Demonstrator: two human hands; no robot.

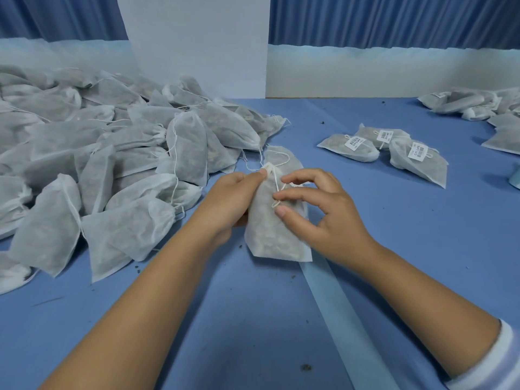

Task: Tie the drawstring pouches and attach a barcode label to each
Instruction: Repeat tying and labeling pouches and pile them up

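Observation:
A white mesh drawstring pouch point(274, 235) filled with dried matter stands tilted on the blue table point(253, 319) in the middle of the view. My left hand point(228, 201) grips its left side, thumb pressed at the gathered neck. My right hand point(318, 209) hovers over the pouch's front, its curled fingers working the cream drawstring point(277, 192), which loops between the index and middle fingers. Three pouches with barcode labels point(416, 152) lie flat at the right.
A large heap of unlabelled pouches point(98, 164) fills the left of the table. More labelled pouches point(472, 104) lie at the far right. A pale blue strip point(346, 319) runs along the table under my right arm. A white board point(197, 46) stands behind.

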